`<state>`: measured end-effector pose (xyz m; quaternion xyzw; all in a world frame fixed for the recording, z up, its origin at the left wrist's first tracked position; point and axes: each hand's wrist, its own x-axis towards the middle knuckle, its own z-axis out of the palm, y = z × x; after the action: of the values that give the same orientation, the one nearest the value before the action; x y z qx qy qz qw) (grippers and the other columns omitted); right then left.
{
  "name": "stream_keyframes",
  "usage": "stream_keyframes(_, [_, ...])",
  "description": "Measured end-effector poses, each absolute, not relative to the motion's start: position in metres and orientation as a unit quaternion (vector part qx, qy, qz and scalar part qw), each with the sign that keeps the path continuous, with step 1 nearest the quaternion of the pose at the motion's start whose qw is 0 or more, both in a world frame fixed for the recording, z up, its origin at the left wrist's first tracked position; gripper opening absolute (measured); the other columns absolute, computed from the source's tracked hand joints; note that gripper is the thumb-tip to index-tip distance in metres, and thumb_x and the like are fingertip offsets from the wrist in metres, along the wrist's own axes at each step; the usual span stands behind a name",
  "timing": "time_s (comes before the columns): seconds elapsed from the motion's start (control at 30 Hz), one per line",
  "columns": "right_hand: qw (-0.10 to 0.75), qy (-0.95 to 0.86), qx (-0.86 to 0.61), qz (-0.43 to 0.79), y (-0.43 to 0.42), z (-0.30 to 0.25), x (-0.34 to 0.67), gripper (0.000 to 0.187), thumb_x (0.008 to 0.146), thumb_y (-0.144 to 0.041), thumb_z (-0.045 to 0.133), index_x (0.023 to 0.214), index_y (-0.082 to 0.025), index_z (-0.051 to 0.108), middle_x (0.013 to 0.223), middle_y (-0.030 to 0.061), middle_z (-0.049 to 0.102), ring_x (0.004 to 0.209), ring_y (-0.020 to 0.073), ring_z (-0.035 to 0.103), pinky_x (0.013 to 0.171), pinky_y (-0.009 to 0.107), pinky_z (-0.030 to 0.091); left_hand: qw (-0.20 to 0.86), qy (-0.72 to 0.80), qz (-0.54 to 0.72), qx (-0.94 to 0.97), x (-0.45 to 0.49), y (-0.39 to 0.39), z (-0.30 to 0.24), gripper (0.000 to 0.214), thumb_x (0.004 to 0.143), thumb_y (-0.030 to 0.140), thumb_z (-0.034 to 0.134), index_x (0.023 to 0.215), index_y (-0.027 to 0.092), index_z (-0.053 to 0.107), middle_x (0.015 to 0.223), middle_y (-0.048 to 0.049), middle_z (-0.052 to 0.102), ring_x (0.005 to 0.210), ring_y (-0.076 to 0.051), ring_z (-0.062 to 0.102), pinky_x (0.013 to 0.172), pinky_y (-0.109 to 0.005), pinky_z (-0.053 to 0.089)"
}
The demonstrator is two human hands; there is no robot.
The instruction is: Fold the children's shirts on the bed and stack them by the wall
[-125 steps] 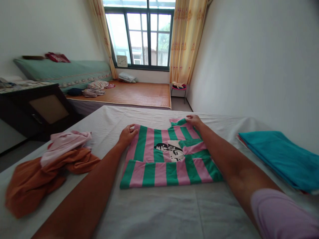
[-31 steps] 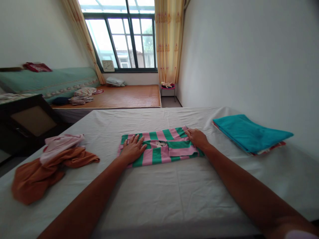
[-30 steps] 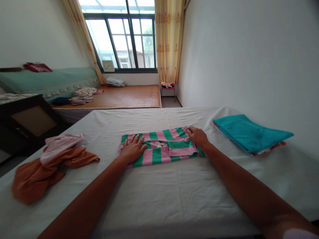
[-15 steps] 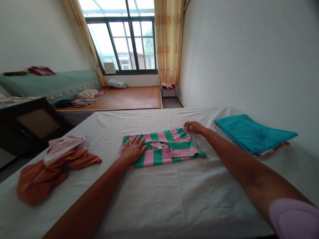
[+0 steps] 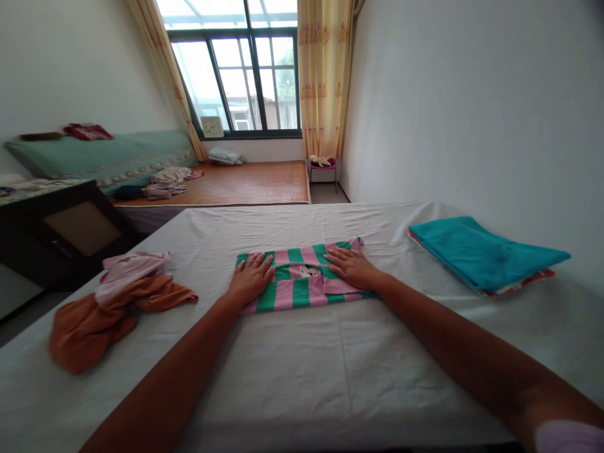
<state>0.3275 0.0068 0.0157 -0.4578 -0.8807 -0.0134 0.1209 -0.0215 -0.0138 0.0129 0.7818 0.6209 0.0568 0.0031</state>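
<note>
A pink and green striped garment [image 5: 301, 293] lies folded into a flat, wide shape on the white sheet, with a small patch of white print showing at its middle. On its left end my left hand [image 5: 252, 275] rests palm down, fingers spread. My right hand [image 5: 353, 267] lies flat across the right end in the same way, hiding part of the stripes there. Neither hand grips the cloth.
Crumpled orange clothing [image 5: 94, 327] and a pink piece [image 5: 127, 270] lie to the left. A folded turquoise cloth [image 5: 491, 251] tops a small pile at the right, near the wall. Beyond stands another bed [image 5: 255, 182] below the window; a dark cabinet [image 5: 28, 214] is at far left.
My right hand has let go of the garment's far right corner and moved left and nearer, flattening onto the cloth. That right end now lies folded inward. My left hand stays on the left end.
</note>
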Motion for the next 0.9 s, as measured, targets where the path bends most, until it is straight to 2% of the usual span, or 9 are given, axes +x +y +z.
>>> stream_keyframes(0.1, [0.095,-0.845,-0.525,0.015,0.002,0.001,0.333,0.055,0.097,-0.055,0.025,0.145,-0.032,0.038,0.154,0.0019,0.032,0.141,0.0246,0.027,0.113,0.047,0.021,0.014,0.655,0.053,0.754,-0.04,-0.008,0.013,0.056,0.095,0.048,0.025,0.145,0.025,0.039,0.154,-0.0065,0.031,0.143,-0.027,0.024,0.112,-0.05,0.02])
stream_keyframes(0.23, [0.092,-0.79,-0.605,0.037,0.013,-0.003,0.361,0.062,0.095,-0.058,0.024,0.148,-0.026,0.033,0.156,0.0056,0.026,0.142,0.0262,0.024,0.112,0.05,0.021,0.004,0.679,0.073,0.731,-0.057,-0.001,0.009,0.054,0.095,0.041,0.028,0.142,0.018,0.042,0.152,-0.0093,0.036,0.141,-0.025,0.029,0.114,-0.044,0.022])
stream_keyframes(0.37, [0.114,-0.781,-0.612,0.046,0.02,-0.005,0.378,0.057,0.097,-0.05,0.022,0.148,-0.025,0.032,0.155,0.0024,0.029,0.141,0.0233,0.028,0.114,0.046,0.021,-0.008,0.699,0.176,0.693,-0.068,0.006,0.008,0.053,0.093,0.032,0.031,0.139,0.01,0.043,0.145,-0.0154,0.045,0.133,-0.024,0.041,0.11,-0.039,0.032])
stream_keyframes(0.5, [0.146,-0.781,-0.607,0.032,0.021,-0.01,0.38,0.053,0.098,-0.045,0.026,0.144,-0.025,0.041,0.15,0.0042,0.039,0.136,0.0225,0.036,0.113,0.044,0.023,0.051,0.716,0.221,0.66,-0.084,0.006,0.022,0.05,0.085,0.032,0.041,0.127,0.008,0.053,0.122,-0.0157,0.064,0.106,-0.021,0.062,0.09,-0.031,0.047])
stream_keyframes(0.6, [0.169,-0.779,-0.603,0.025,0.021,-0.01,0.38,0.047,0.097,-0.043,0.029,0.136,-0.024,0.05,0.145,0.0054,0.046,0.132,0.0233,0.041,0.111,0.044,0.027,0.072,0.731,0.163,0.658,-0.09,-0.002,0.035,0.039,0.082,0.04,0.045,0.098,0.013,0.067,0.089,-0.0105,0.072,0.085,-0.021,0.067,0.074,-0.027,0.048])
stream_keyframes(0.7, [0.193,-0.77,-0.607,0.02,0.02,-0.008,0.38,0.041,0.096,-0.039,0.034,0.126,-0.024,0.057,0.14,0.0064,0.052,0.126,0.0248,0.046,0.105,0.046,0.035,0.083,0.748,0.078,0.654,-0.084,-0.01,0.045,0.038,0.081,0.048,0.046,0.067,0.018,0.065,0.058,-0.0073,0.066,0.071,-0.023,0.066,0.064,-0.027,0.045])
stream_keyframes(0.77, [0.217,-0.757,-0.617,0.014,0.019,-0.006,0.382,0.038,0.095,-0.037,0.037,0.123,-0.024,0.059,0.137,0.0069,0.054,0.122,0.0258,0.049,0.101,0.046,0.039,0.085,0.767,0.036,0.635,-0.075,-0.012,0.051,0.04,0.079,0.052,0.048,0.061,0.019,0.063,0.053,-0.0076,0.063,0.069,-0.025,0.066,0.062,-0.028,0.043])
stream_keyframes(0.9, [0.275,-0.734,-0.621,-0.009,0.019,-0.004,0.391,0.035,0.092,-0.03,0.042,0.121,-0.021,0.06,0.137,0.0077,0.054,0.119,0.0249,0.051,0.1,0.041,0.041,0.093,0.789,-0.006,0.607,-0.059,-0.014,0.055,0.044,0.078,0.056,0.048,0.065,0.017,0.064,0.062,-0.01,0.066,0.074,-0.026,0.066,0.06,-0.028,0.042])
